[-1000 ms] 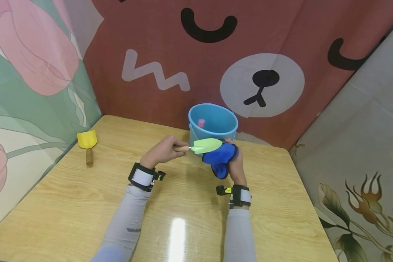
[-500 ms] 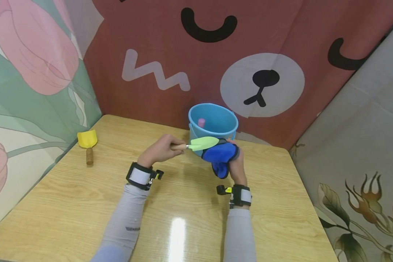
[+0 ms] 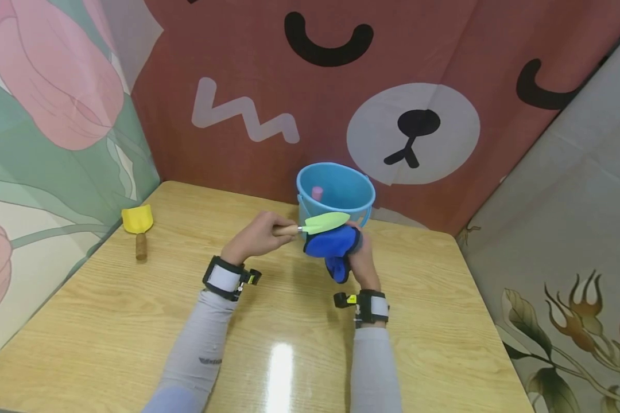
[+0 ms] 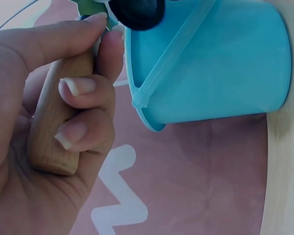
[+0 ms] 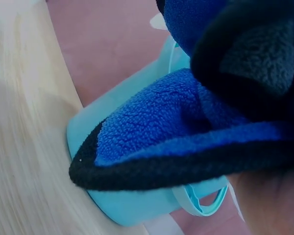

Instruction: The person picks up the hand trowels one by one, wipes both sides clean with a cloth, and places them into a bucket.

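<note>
My left hand (image 3: 258, 235) grips the wooden handle (image 4: 63, 112) of a small trowel with a light green blade (image 3: 326, 222). Fingers and thumb wrap round that handle in the left wrist view. A blue cloth with dark edging (image 3: 332, 242) is bunched in my right hand (image 3: 364, 258), just under the blade; whether the two touch I cannot tell. In the right wrist view the cloth (image 5: 142, 122) hides most of the fingers. Behind both hands stands a light blue bucket (image 3: 361, 198), upright, with a pink piece (image 3: 317, 193) inside.
A yellow shovel with a wooden handle (image 3: 138, 221) lies at the table's left edge. The wooden table (image 3: 299, 321) runs back to a brown wall cloth (image 3: 237, 166) with a printed bear face. Patterned cloths hang on both sides.
My right hand has moved left with the cloth, along and under the blade. The trowel has shifted slightly, its blade a little higher. Bucket and yellow shovel stay put.
</note>
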A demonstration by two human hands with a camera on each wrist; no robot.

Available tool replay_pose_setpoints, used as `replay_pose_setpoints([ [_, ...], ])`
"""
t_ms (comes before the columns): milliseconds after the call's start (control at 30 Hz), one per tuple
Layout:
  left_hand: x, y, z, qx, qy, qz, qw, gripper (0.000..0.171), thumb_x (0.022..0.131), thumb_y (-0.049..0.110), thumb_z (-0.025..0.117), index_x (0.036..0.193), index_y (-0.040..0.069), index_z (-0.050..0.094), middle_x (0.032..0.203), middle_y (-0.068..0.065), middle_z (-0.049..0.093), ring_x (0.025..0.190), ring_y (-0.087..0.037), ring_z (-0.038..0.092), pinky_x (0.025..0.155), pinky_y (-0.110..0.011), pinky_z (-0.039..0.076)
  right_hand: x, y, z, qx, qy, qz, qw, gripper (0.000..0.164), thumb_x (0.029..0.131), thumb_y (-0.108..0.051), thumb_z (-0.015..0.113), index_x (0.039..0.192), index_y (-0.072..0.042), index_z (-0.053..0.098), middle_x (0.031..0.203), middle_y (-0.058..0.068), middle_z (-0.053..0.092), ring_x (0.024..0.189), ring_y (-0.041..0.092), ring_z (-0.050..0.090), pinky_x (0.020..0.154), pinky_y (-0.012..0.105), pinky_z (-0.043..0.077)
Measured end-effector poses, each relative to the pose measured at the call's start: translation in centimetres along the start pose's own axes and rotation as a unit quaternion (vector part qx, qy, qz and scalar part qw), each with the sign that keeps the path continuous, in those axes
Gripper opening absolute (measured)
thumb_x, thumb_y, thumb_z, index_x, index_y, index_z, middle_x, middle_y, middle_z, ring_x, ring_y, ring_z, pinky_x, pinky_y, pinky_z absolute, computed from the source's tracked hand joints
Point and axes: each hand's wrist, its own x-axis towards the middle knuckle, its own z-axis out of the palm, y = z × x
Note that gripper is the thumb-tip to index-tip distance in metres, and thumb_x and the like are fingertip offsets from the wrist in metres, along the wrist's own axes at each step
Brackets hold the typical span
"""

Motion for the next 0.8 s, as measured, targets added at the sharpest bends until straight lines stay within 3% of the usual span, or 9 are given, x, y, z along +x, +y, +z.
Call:
replay_pose_setpoints([
  [200, 0.3, 0.1, 0.4, -0.011, -0.004, 0.000, 0.9999, 0.021, 0.093, 0.004, 0.073, 0.114, 0.000, 0.076, 0.103, -0.012, 0.076, 0.077, -0.015, 0.064, 0.071, -0.030, 0.055, 0.1, -0.9, 0.8, -0.004, -0.021, -0.002, 1.000, 0.021, 0.104, -0.010, 0.054, 0.119, 0.003, 0.062, 0.108, 0.001, 0.061, 0.104, 0.019, 0.054, 0.097, 0.038, 0.042],
  [300, 0.4, 0.2, 0.5, -0.008, -0.006, 0.007, 0.9999, 0.020, 0.093, 0.003, 0.072, 0.113, 0.003, 0.077, 0.101, -0.008, 0.077, 0.076, -0.013, 0.064, 0.070, -0.028, 0.054, 0.3, -0.1, 1.1, -0.003, -0.027, 0.001, 1.000, 0.026, 0.102, -0.007, 0.056, 0.125, 0.005, 0.060, 0.114, 0.006, 0.061, 0.108, 0.019, 0.053, 0.100, 0.040, 0.041],
  [533, 0.7, 0.2, 1.0, 0.001, -0.018, 0.032, 0.9993, 0.021, 0.095, 0.006, 0.071, 0.115, 0.003, 0.077, 0.103, -0.006, 0.076, 0.072, -0.009, 0.060, 0.066, -0.024, 0.051, 0.3, 0.6, 1.8, -0.003, -0.034, 0.049, 0.998, 0.031, 0.102, -0.019, 0.057, 0.128, -0.002, 0.055, 0.116, 0.010, 0.058, 0.108, 0.020, 0.054, 0.100, 0.041, 0.042],
  [800, 0.7, 0.6, 1.0, 0.023, -0.027, 0.013, 0.9993, 0.024, 0.095, 0.007, 0.072, 0.118, 0.006, 0.076, 0.103, -0.004, 0.075, 0.059, -0.008, 0.051, 0.058, -0.023, 0.042, 0.1, 0.8, 1.7, -0.005, -0.032, 0.059, 0.998, 0.040, 0.098, -0.018, 0.059, 0.134, -0.003, 0.052, 0.127, 0.014, 0.057, 0.123, 0.025, 0.051, 0.110, 0.049, 0.037],
])
